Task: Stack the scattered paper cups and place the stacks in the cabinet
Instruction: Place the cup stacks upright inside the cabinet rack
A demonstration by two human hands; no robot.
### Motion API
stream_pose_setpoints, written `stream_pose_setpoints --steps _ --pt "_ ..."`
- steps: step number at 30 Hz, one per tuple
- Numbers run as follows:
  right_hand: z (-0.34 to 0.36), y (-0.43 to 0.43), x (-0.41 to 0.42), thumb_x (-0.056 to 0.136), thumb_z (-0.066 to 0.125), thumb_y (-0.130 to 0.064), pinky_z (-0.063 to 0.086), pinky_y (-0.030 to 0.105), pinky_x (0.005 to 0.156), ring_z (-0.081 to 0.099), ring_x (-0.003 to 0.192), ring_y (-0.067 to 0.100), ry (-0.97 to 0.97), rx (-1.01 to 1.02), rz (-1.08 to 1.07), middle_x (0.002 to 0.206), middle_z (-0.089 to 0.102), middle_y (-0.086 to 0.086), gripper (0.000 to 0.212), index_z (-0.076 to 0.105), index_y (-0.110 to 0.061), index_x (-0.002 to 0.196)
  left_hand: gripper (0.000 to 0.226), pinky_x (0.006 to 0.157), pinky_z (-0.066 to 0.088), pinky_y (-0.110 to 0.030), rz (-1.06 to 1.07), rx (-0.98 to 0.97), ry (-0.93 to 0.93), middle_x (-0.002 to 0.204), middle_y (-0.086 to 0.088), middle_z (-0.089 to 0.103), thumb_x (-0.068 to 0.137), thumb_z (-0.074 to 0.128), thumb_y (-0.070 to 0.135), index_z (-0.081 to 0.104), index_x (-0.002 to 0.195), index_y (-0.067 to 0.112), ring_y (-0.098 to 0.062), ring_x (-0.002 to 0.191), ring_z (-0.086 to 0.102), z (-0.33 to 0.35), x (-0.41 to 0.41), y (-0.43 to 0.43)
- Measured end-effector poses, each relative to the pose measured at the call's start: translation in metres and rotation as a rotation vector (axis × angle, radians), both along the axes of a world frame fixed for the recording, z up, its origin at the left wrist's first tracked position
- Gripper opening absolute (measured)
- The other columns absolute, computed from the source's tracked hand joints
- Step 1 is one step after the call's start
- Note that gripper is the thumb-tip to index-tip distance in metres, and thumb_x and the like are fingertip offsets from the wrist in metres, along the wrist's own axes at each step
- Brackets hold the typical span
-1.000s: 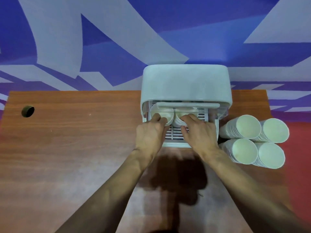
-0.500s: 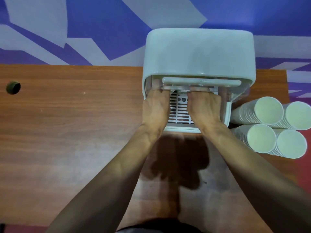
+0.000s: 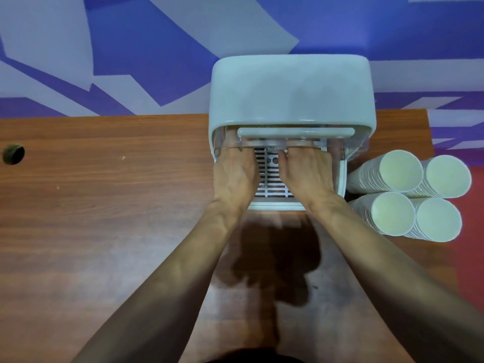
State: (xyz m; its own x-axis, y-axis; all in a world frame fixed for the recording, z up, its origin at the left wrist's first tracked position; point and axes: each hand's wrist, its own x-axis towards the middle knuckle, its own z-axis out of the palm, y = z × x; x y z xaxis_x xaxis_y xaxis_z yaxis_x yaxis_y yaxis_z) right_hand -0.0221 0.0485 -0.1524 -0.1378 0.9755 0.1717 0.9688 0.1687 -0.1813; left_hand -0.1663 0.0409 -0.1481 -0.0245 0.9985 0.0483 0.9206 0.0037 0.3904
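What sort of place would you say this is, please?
Probably an office or staged work desk: a wood-grain table with a cable hole, a small countertop cabinet and stacks of paper cups lying beside it.

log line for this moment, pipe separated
left hand: fingers inside pale plastic cabinet, grip hidden | right hand: same | four white paper cup stacks: lying on brown wooden table, right of cabinet

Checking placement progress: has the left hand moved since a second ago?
Yes. The left hand has gone deeper into the cabinet; its fingers now lie under the door handle.
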Motion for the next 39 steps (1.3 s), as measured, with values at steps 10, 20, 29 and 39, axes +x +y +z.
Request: stream_pose_setpoints --steps 10,20,29,39 --pt "0.013 -0.044 0.013 0.088 0.066 -0.011 0.053 0.04 0.075 0.069 0.103 0.022 0.12 0.034 0.01 0.132 0.061 0.003 0.047 0.058 -0.016 0.134 0.062 0.071 0.055 -0.039 -0.111 0.032 0.016 0.144 -0.009 0.042 0.079 0.063 0.01 0.048 0.139 0.014 -0.031 0.13 0.045 0.025 0.006 -0.054" --pt "0.062 -0.099 0.083 0.084 0.068 -0.007 0.055 0.031 0.069 0.064 0.115 0.013 0.305 0.114 -0.03 0.132 0.062 -0.009 0.032 0.071 -0.022 0.113 0.019 0.059 0.049 -0.037 -0.494 0.094 0.028 0.094 0.002 0.06 0.084 0.054 0.021 0.063 0.101 0.019 -0.021 0.084 0.058 0.056 0.075 -0.072" --pt "0.071 -0.147 0.208 0.089 0.061 -0.015 0.052 0.03 0.064 0.064 0.106 0.013 0.168 0.115 -0.201 0.118 0.067 -0.01 0.023 0.071 -0.023 0.109 0.027 0.053 0.041 -0.032 -0.765 0.01 0.128 0.101 0.002 0.061 0.086 0.057 0.035 0.061 0.109 0.02 -0.021 0.078 0.064 0.065 0.182 -0.077" --pt "0.022 -0.174 0.238 0.083 0.06 -0.041 0.049 0.029 0.054 0.07 0.082 0.015 0.021 -0.169 -0.163 0.125 0.06 -0.012 0.04 0.059 -0.028 0.121 0.026 0.059 0.031 -0.03 -0.651 -0.13 0.467 0.107 0.001 0.061 0.097 0.051 0.04 0.053 0.116 0.024 -0.027 0.088 0.067 0.059 0.199 -0.099"
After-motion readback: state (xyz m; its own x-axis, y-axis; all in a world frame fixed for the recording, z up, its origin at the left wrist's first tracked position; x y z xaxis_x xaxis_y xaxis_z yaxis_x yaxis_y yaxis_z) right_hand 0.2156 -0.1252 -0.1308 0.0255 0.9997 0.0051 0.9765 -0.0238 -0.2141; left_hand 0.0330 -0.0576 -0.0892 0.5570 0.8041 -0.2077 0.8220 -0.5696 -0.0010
